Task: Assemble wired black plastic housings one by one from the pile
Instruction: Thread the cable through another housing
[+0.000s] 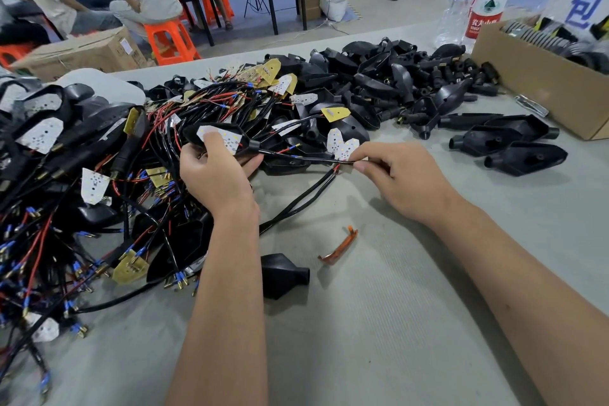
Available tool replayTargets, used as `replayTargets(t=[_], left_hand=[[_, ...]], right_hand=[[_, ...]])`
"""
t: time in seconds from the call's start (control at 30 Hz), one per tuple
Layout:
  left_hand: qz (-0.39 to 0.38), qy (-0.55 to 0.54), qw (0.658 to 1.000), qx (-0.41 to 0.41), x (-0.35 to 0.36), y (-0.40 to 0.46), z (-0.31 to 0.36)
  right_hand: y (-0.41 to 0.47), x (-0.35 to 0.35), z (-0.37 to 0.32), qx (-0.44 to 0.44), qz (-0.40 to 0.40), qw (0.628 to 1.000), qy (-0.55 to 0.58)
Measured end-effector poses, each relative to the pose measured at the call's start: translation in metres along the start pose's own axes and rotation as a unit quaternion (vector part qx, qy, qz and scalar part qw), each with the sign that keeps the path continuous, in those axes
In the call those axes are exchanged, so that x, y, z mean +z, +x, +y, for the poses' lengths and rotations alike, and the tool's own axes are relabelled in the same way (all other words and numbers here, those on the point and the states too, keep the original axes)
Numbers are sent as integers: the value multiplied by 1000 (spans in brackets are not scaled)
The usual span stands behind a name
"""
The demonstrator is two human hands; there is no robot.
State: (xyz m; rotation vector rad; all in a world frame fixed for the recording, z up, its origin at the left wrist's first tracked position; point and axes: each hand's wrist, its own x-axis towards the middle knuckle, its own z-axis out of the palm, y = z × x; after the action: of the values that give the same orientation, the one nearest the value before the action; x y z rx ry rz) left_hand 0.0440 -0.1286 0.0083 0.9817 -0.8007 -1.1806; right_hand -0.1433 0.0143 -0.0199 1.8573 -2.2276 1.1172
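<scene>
Wired housing held across both hands, cable running left to right.

The left hand (216, 171) grips the black housing (219, 138), thumb on its white LED board; the right hand (392, 171) pinches the cable (296, 156) leaving its neck, so the long axis runs straight between them. The pile (82, 175) lies left of the left hand on the grey desk (379, 323); seated workers sit beyond.

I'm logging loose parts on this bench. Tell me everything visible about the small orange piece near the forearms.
The orange piece is a thin, slightly curved strip, apparently translucent plastic, with a small hooked end at each tip. It lies flat and slanted on the grey table, alone between the two forearms, right of a loose black housing. Nothing touches it.
</scene>
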Motion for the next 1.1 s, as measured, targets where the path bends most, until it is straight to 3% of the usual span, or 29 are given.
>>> replayTargets(t=[0.2,0.4,0.67,0.87,1.1], left_hand=[[9,32,999,-12,1,5,-4],[-61,72,995,-22,0,7,-7],[-86,94,992,0,-1,13,-13],[-74,155,985,25,-2,17,-19],[-76,180,980,27,-5,18,-19]], right_hand=[[0,-6,7,39,14,997,72],[-1,-14,15,75,22,994,80],[1,-9,9,46,0,995,-90],[1,-4,9,38,-26,998,-46],[0,-9,15,67,16,997,31]])
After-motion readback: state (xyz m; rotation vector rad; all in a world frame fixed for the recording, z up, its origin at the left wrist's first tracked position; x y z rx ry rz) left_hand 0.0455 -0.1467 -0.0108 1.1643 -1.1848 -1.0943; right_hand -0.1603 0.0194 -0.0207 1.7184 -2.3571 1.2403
